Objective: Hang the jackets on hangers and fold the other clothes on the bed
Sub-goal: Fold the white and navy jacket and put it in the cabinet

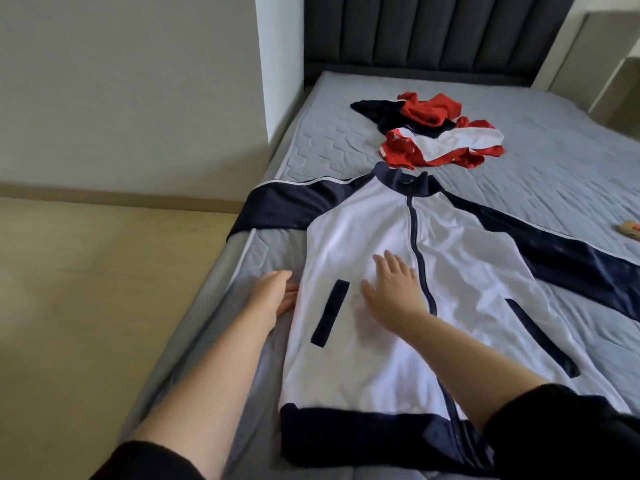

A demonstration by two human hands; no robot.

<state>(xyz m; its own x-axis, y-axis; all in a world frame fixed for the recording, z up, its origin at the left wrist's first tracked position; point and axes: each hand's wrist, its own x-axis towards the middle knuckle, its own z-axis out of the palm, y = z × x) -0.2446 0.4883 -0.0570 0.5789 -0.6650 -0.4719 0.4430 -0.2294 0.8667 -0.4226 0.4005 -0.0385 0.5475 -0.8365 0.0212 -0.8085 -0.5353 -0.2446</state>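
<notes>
The jacket [363, 237] lies on the bed [554, 150], not hung yet, right grip [391, 289] flat on it, left grip [273, 292] loose at nine o'clock, clothes [440, 140] unfolded at twelve.

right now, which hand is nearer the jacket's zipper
Right. The right hand lies flat on the white front of the jacket, just beside the zipper; the left hand is farther off, at the jacket's side edge.

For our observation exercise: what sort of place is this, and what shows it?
Probably a bedroom: a quilted mattress, a dark padded headboard behind it, and a white and navy jacket spread on top.
</notes>
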